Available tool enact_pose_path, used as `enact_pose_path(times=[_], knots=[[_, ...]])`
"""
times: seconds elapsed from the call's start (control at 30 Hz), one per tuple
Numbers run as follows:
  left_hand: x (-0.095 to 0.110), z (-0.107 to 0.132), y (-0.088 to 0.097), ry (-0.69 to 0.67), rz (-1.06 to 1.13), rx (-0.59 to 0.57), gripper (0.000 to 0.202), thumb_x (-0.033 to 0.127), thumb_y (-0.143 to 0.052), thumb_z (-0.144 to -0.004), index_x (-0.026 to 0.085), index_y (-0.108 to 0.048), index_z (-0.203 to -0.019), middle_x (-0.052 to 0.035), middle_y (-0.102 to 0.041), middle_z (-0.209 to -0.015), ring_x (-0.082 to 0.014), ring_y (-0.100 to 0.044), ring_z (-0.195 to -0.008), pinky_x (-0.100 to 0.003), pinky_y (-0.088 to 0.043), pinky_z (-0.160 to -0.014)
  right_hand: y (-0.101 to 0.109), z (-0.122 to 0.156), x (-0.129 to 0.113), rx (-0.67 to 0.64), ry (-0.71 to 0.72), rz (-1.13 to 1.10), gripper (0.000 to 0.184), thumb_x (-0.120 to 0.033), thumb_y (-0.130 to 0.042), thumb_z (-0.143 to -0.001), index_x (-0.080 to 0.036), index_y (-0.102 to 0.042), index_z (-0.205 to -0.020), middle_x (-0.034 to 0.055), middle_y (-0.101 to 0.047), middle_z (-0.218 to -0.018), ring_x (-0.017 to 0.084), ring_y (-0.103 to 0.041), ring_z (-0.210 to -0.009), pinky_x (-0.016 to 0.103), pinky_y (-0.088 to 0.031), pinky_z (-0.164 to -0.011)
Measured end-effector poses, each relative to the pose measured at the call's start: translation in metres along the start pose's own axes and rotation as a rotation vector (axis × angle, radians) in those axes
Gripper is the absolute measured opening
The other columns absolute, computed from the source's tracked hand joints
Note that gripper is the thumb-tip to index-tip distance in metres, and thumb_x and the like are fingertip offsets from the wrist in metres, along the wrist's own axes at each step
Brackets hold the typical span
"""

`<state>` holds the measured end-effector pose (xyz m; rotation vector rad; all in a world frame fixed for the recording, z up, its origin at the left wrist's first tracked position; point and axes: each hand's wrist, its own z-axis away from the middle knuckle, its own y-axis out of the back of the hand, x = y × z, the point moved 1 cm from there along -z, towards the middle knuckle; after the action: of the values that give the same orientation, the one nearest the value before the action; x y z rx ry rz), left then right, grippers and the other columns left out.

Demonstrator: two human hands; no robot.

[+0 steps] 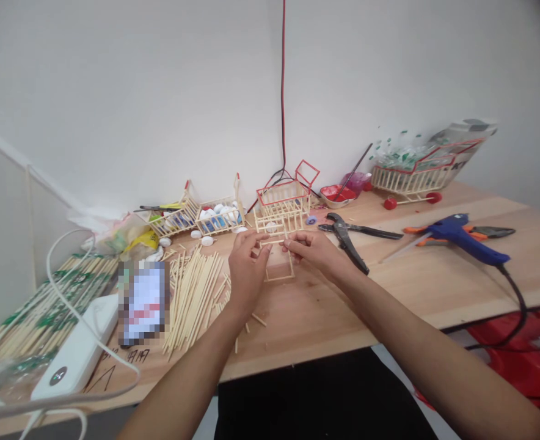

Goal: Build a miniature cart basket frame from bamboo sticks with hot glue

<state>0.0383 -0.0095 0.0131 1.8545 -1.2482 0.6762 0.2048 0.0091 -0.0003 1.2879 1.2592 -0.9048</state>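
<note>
Both hands meet over the middle of the wooden table, fingers pinched on a small stick frame (pixel 279 278) of thin wooden sticks. My left hand (pixel 247 260) grips its left side between thumb and fingers. On the right side, my right hand (pixel 313 249) pinches a stick at a corner. The frame's lower rectangle hangs below the fingers, towards me. Just behind stands a stick-built cart (pixel 283 198) with red-painted upper edges, partly overlapped by the frame. To the left lies a pile of loose wooden sticks (pixel 194 296).
Pliers (pixel 346 235) and a blue glue gun (pixel 462 235) lie at the right. A red paint dish (pixel 338 195) and a larger cart of bottles (pixel 412 180) stand behind. At the left are a phone (pixel 145 302), a white power strip (pixel 77 348) and bagged sticks (pixel 54 299).
</note>
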Motion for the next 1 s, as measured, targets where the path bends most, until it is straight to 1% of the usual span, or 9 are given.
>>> enact_pose_path(times=[0.13,0.2,0.27,0.37,0.47,0.6,0.67,0.73,1.0], knots=[[-0.003,-0.002,0.002,0.122,0.118,0.106,0.017,0.023,-0.065,-0.079,0.021,-0.064,-0.096,-0.0038,-0.064,-0.094,-0.0143,-0.057,-0.077,-0.024,-0.044,-0.066,0.000,0.000,0.002,-0.007,-0.010,0.000,0.034,-0.049,-0.061,-0.075,-0.016,-0.062,-0.069,-0.0009,-0.053,-0.057,0.010,-0.045,-0.051,0.022,-0.035,-0.049],[-0.009,-0.005,0.004,0.200,0.174,0.124,0.018,0.028,-0.065,-0.079,0.020,-0.064,-0.095,-0.0032,-0.064,-0.088,-0.0141,-0.057,-0.073,-0.024,-0.044,-0.064,0.000,-0.001,0.002,-0.007,-0.021,0.001,0.033,-0.048,-0.060,-0.076,-0.016,-0.062,-0.069,-0.0006,-0.054,-0.057,0.010,-0.044,-0.051,0.022,-0.034,-0.048],[-0.016,-0.007,0.006,0.264,0.191,0.093,0.017,0.033,-0.064,-0.079,0.018,-0.066,-0.088,-0.0024,-0.064,-0.079,-0.0142,-0.056,-0.069,-0.024,-0.043,-0.063,0.000,0.000,0.002,-0.006,-0.022,0.004,0.032,-0.048,-0.061,-0.076,-0.016,-0.063,-0.069,-0.0008,-0.054,-0.057,0.010,-0.044,-0.051,0.023,-0.034,-0.049],[-0.020,-0.009,0.008,0.346,0.220,0.002,0.023,0.038,-0.065,-0.077,0.015,-0.068,-0.079,-0.0006,-0.060,-0.069,-0.0130,-0.052,-0.065,-0.024,-0.041,-0.062,-0.001,0.000,0.001,0.001,-0.031,-0.007,0.032,-0.047,-0.061,-0.075,-0.016,-0.062,-0.068,-0.0007,-0.054,-0.059,0.009,-0.043,-0.052,0.023,-0.034,-0.050],[-0.018,-0.008,0.007,0.429,0.303,-0.071,0.026,0.041,-0.070,-0.072,0.015,-0.068,-0.077,0.0004,-0.060,-0.068,-0.0110,-0.050,-0.063,-0.023,-0.039,-0.061,-0.001,0.001,0.001,0.002,-0.038,-0.015,0.032,-0.048,-0.060,-0.075,-0.016,-0.062,-0.069,-0.0008,-0.054,-0.060,0.009,-0.042,-0.052,0.023,-0.032,-0.050],[-0.017,-0.005,0.001,0.560,0.487,-0.145,0.033,0.039,-0.079,-0.063,0.015,-0.069,-0.083,-0.0009,-0.063,-0.073,-0.0106,-0.053,-0.064,-0.022,-0.039,-0.061,-0.001,0.000,0.001,-0.021,-0.034,0.002,0.032,-0.047,-0.061,-0.074,-0.016,-0.062,-0.069,-0.0015,-0.052,-0.059,0.009,-0.043,-0.052,0.023,-0.031,-0.051],[-0.019,-0.004,-0.003,0.581,0.572,-0.191,0.036,0.036,-0.081,-0.060,0.014,-0.070,-0.086,-0.0020,-0.065,-0.074,-0.0112,-0.055,-0.066,-0.023,-0.040,-0.064,-0.001,0.000,0.001,-0.029,-0.029,0.015,0.031,-0.046,-0.061,-0.074,-0.016,-0.062,-0.069,-0.0018,-0.052,-0.058,0.009,-0.044,-0.052,0.023,-0.031,-0.051],[-0.021,-0.003,-0.005,0.568,0.595,-0.208,0.035,0.035,-0.080,-0.061,0.013,-0.071,-0.087,-0.0027,-0.066,-0.075,-0.0113,-0.054,-0.066,-0.023,-0.040,-0.065,-0.002,0.000,0.001,-0.034,-0.023,0.021,0.031,-0.046,-0.060,-0.074,-0.016,-0.061,-0.068,-0.0021,-0.051,-0.058,0.010,-0.044,-0.053,0.023,-0.031,-0.051],[-0.027,-0.002,-0.005,0.552,0.491,-0.152,0.027,0.035,-0.078,-0.063,0.013,-0.066,-0.074,0.0017,-0.059,-0.063,-0.0102,-0.050,-0.061,-0.023,-0.036,-0.063,-0.003,0.000,0.000,-0.045,-0.020,0.011,0.029,-0.043,-0.061,-0.074,-0.016,-0.059,-0.066,-0.0019,-0.053,-0.059,0.009,-0.044,-0.052,0.023,-0.030,-0.051]])
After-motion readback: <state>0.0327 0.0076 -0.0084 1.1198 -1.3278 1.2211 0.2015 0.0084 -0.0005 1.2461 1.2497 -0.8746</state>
